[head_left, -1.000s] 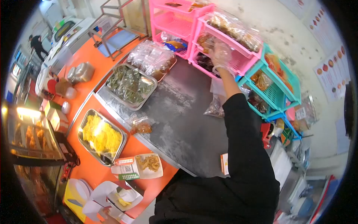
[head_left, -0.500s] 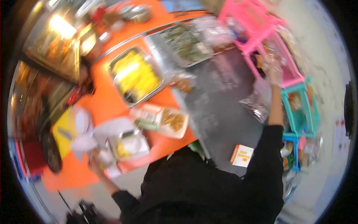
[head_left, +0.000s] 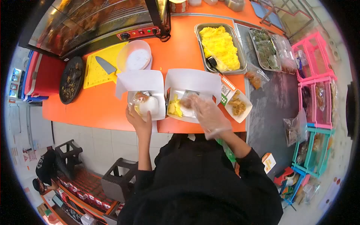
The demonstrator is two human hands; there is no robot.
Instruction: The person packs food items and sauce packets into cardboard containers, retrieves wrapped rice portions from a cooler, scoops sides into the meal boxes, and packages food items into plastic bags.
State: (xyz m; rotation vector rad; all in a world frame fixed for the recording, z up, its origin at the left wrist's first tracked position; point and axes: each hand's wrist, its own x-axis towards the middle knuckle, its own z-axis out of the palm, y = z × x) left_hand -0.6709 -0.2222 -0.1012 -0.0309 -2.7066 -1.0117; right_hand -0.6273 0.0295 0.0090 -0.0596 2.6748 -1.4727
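Note:
Two open white cardboard food boxes stand side by side at the counter's front edge. In the left box sit a white rice portion and a small clear bag with reddish-brown contents. My bare left hand is at that box's front, fingers and thumb apart beside the rice. The right box contains yellow scrambled egg and rice, partly covered by my hand. My right hand, in a clear plastic glove, reaches inside with its fingers closed on a small brown sauce packet.
A tray of yellow egg stands behind, with a paper box of fried bits at right. A knife lies on a yellow cutting board. Pink baskets line the right; a glass warmer is at back left.
My right hand has moved from the pink basket to the right food box. My left hand has come to the left box's front. The view has swung to the left.

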